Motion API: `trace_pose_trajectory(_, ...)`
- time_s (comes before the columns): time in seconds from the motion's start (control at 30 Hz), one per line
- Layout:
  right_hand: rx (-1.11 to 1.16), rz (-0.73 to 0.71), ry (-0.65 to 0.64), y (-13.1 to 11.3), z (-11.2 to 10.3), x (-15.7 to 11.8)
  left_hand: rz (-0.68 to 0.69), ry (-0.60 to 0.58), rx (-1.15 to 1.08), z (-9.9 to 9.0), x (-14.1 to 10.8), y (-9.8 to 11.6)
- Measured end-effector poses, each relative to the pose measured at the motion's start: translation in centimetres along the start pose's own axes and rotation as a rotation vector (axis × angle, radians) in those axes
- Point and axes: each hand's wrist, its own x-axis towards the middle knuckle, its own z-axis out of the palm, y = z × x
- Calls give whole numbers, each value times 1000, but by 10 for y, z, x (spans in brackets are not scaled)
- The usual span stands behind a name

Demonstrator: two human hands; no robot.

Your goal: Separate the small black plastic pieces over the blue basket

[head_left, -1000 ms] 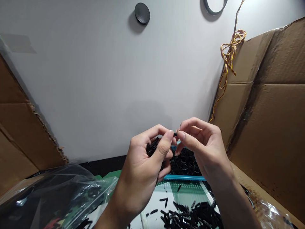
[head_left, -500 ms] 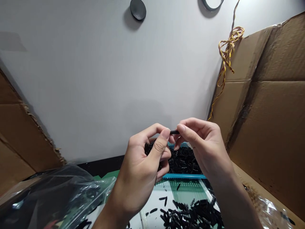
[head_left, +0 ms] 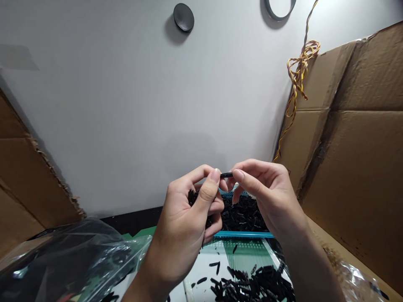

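Between my two hands is a slim black stick-like piece (head_left: 226,175), small and slightly glossy. My left hand (head_left: 192,214) pinches its left end with thumb and forefinger, and more black pieces (head_left: 192,197) show in the curl of that palm. The thumb and forefinger of my right hand (head_left: 267,188) are closed on the piece's right end; its other fingers are loosely bent. Behind the hands stands a blue basket (head_left: 245,234) full of similar black pieces. A loose heap of black pieces (head_left: 255,285) lies below on the green and white surface.
A clear plastic bag (head_left: 78,260) lies at the lower left. Cardboard panels (head_left: 365,126) rise at both sides before a pale wall. Twisted yellow wire (head_left: 299,71) hangs at the right. A black disc (head_left: 184,17) and a dark ring (head_left: 278,16) are on the wall.
Slightly more of the black piece shows between my fingertips. Both hands still pinch it, and the view has tilted up slightly.
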Motion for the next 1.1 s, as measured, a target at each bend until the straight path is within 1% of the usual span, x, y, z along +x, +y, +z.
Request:
trace_pose_trajectory(0.23,22,-3,-7,1,0,0,-16,4,17,2,1,2)
trace_pose_trajectory(0.5,-14,2,-9,-2,-3,0,24,26,28,-2,-1,-3)
trace_pose_trajectory(0.63,-3,5,-15,-4,-4,1,24,21,27,-2,0,-2)
trace_pose_trajectory(0.83,2,16,-33,-3,-5,1,62,32,40,-3,0,-1)
trace_pose_trajectory(1.03,-76,4,-31,-5,-8,0,49,48,90,-5,2,-2)
trace_pose_trajectory(1.1,-175,-28,6,-2,-11,3,50,83,117,-5,4,-2)
